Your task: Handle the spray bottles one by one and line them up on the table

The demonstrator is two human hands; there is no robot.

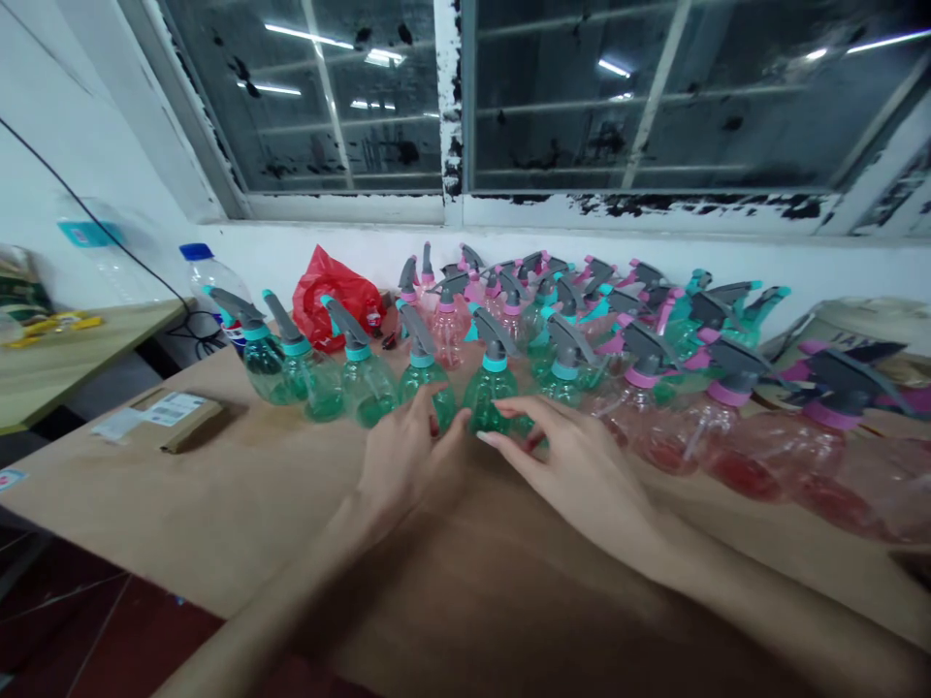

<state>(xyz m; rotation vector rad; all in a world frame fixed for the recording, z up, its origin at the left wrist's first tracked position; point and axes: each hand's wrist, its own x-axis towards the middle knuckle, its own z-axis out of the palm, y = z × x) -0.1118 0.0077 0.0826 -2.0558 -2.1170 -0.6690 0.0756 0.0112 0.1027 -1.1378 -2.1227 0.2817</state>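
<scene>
Head view: a translucent green plastic spray bottle with a turquoise collar and grey trigger head (493, 388) stands upright on the brown tabletop (291, 494), long axis vertical, its turquoise tip angled up and leftward (the grey lever slopes down rightward). It lies just beyond and between the two hands, which are apart, the left hand (407, 441) and right hand (574, 451) each with thumb and fingers parted (contact with the bottle cannot be told).
</scene>
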